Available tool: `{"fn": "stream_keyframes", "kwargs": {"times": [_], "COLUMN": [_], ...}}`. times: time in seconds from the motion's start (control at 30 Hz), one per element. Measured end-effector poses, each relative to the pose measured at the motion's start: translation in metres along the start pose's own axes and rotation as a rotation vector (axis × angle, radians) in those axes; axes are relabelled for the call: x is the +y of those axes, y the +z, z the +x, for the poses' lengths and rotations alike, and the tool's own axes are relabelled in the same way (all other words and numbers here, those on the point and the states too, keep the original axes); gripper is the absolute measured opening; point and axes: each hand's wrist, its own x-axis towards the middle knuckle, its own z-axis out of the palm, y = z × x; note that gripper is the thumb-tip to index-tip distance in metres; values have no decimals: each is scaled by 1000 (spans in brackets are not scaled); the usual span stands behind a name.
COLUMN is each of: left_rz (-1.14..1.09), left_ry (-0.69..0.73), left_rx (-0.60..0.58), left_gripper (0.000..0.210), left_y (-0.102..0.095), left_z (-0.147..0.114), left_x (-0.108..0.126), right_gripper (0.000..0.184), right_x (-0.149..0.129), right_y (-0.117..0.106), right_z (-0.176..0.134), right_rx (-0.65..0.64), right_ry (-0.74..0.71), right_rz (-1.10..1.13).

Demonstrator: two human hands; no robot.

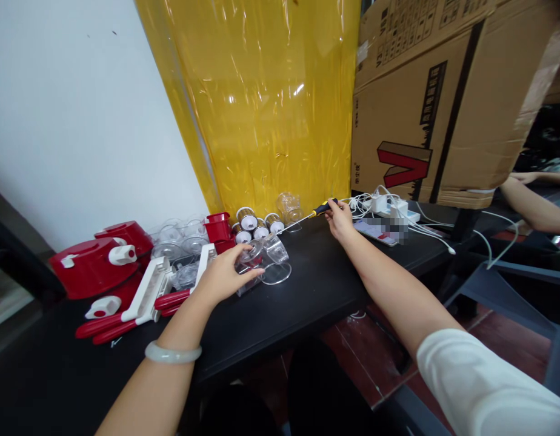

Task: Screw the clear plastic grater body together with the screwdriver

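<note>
My right hand (340, 220) is closed around the black and yellow handle of a screwdriver (322, 209). Its thin metal shaft slants down to the left, and the tip meets or overlaps a clear plastic part (275, 247). With thumb and fingers curved about that clear part, my left hand (224, 275) steadies it on the black table (307, 272); exactly where the fingers touch is hard to see. A round clear rim shows at the part's right side. Just behind stand several small cylinders (246, 219) with white ends and a red square container (217, 227).
To the left are red rounded housings (93, 266) with white knobs, white frames with red handles (150, 290) and several clear bowls (168, 236). A phone (375, 231), white chargers and cables (398, 209) lie right. Behind stands a cardboard box (443, 109). Another person's arm (534, 209) shows far right.
</note>
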Motion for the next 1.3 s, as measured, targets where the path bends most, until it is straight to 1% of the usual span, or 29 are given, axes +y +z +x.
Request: {"fn": "stream_keyframes", "kwargs": {"times": [0.13,0.23,0.33,0.47,0.53,0.6,0.73,0.83,0.93,1.07,1.13,1.23,1.3], "left_rz": [2,3,5,1,1,5,8,4,3,4,0,-2,0], "left_ry": [6,10,15,13,12,11,8,8,4,4,9,18,24], "left_rx": [4,4,3,7,6,5,6,6,3,-1,-4,4,9], "left_gripper": [65,65,64,65,65,65,65,65,66,66,65,65,65], "left_y": [1,1,1,1,1,0,0,0,0,-1,-1,0,0], "left_z": [-1,-1,-1,0,0,-1,-1,-1,0,-1,-1,-1,-1], "left_x": [-1,-2,-2,-3,-3,-2,0,0,-1,0,0,-2,-2], "right_gripper": [26,22,27,40,41,36,19,16,22,43,45,35,26], "right_x": [-1,-1,-1,0,1,1,-2,-4,-3,-2,-1,-2,-4], "right_y": [-2,0,3,5,5,4,2,2,4,6,5,4,3], "right_z": [1,-2,-5,-4,-3,-2,-3,-5,-7,-7,-7,-7,-8], "right_rx": [-25,-30,-3,32,30,19,-52,-69,-51,-12,-3,-10,-44], "right_ry": [32,39,35,3,-5,2,39,75,61,22,28,41,48], "right_rz": [6,22,35,45,38,42,88,100,99,46,22,14,14]}}
